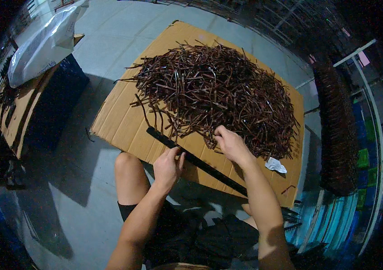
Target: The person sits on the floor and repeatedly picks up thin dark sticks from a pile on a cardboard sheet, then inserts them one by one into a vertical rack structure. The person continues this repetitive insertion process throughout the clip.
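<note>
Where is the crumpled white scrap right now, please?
In the head view's right half, the white scrap lies on the cardboard, by the near edge of the strip pile, right of the right hand.

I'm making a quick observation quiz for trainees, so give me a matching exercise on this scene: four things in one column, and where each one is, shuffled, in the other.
Things:
1. left hand
2. right hand
3. plastic bag
4. crumpled white scrap

Places:
A. lying on the cardboard
B. at the black bar
C. at the near edge of the pile of brown strips
D. upper left of the picture

Pairs: 1-B, 2-C, 3-D, 4-A
</note>
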### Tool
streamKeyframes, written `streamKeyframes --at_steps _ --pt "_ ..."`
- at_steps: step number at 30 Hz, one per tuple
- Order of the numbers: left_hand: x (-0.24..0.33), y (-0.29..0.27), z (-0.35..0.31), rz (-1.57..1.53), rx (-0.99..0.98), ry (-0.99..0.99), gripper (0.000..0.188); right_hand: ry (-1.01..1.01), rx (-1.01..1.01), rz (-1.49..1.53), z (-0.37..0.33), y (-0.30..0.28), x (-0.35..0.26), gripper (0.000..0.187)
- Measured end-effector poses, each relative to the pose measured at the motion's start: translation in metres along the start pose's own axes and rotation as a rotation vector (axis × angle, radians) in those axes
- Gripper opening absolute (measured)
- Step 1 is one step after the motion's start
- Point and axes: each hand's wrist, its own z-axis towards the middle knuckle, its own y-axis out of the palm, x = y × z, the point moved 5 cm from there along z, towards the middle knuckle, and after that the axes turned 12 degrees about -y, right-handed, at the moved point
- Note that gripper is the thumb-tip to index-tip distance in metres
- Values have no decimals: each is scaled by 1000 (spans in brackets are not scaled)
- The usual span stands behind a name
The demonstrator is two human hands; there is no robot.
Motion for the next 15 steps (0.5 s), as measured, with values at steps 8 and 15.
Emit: streamKeyframes --at_steps 8,15 --pt "4 5 4 9 -51 -22 17 -7 -166 -349 37 44 1 13" --pt "1 -2 3 34 -7 -7 14 -68 86 252 15 38 -23 13"
